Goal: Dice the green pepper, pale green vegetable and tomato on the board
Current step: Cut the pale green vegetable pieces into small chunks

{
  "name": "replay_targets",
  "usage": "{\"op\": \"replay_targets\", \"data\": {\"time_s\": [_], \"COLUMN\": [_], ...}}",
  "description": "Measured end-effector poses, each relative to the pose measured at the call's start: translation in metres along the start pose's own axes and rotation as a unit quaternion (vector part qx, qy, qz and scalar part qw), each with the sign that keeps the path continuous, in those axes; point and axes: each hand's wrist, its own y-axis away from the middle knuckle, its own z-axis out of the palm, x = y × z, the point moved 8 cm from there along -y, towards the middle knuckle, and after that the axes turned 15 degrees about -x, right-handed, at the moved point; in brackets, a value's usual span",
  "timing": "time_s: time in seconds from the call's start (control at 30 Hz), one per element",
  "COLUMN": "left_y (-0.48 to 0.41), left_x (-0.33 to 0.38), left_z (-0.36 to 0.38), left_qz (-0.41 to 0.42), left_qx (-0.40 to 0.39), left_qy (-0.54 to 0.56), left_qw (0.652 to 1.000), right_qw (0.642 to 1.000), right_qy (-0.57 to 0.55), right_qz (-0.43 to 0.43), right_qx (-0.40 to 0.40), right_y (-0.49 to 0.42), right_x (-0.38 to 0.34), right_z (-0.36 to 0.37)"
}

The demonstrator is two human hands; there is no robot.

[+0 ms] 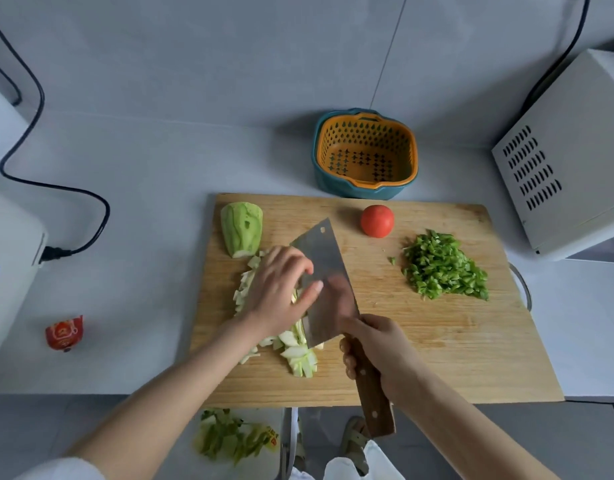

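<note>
On the wooden cutting board (pixel 437 358), toward its left side, the left hand (pixel 281 289) arches over a row of pale green vegetable strips (pixel 298 355). Its fingers are bent down onto the strips and gather them under the palm. The knuckles sit against the flat of the cleaver (pixel 324 271), and the thumb reaches out along the blade's near face. How tightly the fingertips close under the hand cannot be told, since the hand's back hides them.

The right hand (pixel 378 348) is wrapped round the cleaver's brown wooden handle (pixel 373 400), fingers curled beneath it and thumb on top near the blade. The blade stands on edge, slanting away from the person. Its cutting edge is down among the strips just right of the left hand.

The uncut half of the pale green vegetable (pixel 242 228) lies at the board's far left corner, cut face toward the strips and just beside their far end. The whole tomato (pixel 377 221) sits near the far edge, well apart from the hands. The green pepper is already diced, in a heap (pixel 444 268) on the right of the board, with one stray bit (pixel 392 260) just left of it.

Behind the board stands an orange strainer basket (pixel 366 152) nested in a teal bowl.
</note>
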Motion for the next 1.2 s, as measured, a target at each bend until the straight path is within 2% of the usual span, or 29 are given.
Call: {"op": "replay_targets", "data": {"time_s": [0.07,0.2,0.43,0.5,0.57,0.67,0.73,0.8,1.0,1.2], "left_y": [0.012,0.014,0.020,0.021,0.019,0.006,-0.006,-0.019,-0.040,-0.030], "left_x": [0.005,-0.005,-0.050,-0.064,-0.087,-0.125,-0.140,-0.148,-0.171,-0.180], "left_z": [0.008,0.005,-0.005,-0.022,-0.037,-0.040,-0.034,-0.029,-0.027,-0.058], "left_qz": [0.032,0.035,-0.066,-0.134,-0.248,-0.428,-0.490,-0.504,-0.501,-0.519], "left_qx": [-0.005,0.021,0.019,0.065,0.100,0.036,-0.034,-0.074,-0.134,-0.051], "left_qy": [-0.029,-0.061,-0.111,-0.088,-0.052,0.028,0.075,0.072,-0.018,0.001], "left_qw": [0.999,0.997,0.991,0.985,0.962,0.903,0.868,0.857,0.855,0.853], "right_qw": [0.999,0.997,0.997,0.998,0.999,0.998,0.998,0.997,0.991,0.984], "right_qy": [-0.038,-0.046,-0.006,0.013,0.030,0.054,0.067,0.077,0.126,0.170], "right_qz": [0.019,0.038,0.048,0.040,0.028,0.010,0.004,-0.002,-0.017,-0.020], "right_qx": [-0.025,-0.054,-0.058,-0.046,-0.031,-0.010,0.003,0.012,0.041,0.058], "right_y": [0.000,0.003,0.020,0.026,0.030,0.032,0.034,0.037,0.046,0.050], "right_x": [-0.005,-0.010,-0.016,-0.022,-0.028,-0.035,-0.035,-0.035,-0.029,-0.025], "right_z": [0.004,0.007,-0.006,-0.015,-0.022,-0.029,-0.033,-0.037,-0.053,-0.075]}}
